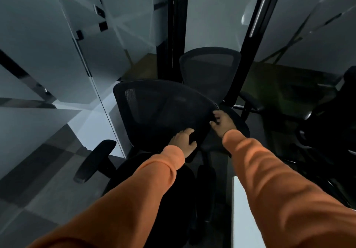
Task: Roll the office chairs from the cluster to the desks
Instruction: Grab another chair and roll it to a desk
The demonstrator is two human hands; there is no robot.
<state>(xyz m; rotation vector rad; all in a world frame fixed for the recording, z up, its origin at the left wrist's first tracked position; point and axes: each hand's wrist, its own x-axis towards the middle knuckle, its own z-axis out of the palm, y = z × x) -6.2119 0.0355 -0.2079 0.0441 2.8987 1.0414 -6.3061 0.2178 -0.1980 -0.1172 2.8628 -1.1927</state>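
— What do the hands hold?
— The left hand (183, 142) curls round the nearer rim of the mesh chair (163, 109) backrest; the right hand (221, 121) hooks its fingers over the right rim.
— Where's the chair?
— On the floor (38, 170), beside the glass partition (57, 45). A second chair (210, 68) stands just behind.

Dim, bluish and soft throughout, with wide-angle bending at the edges and black shadows lower right.
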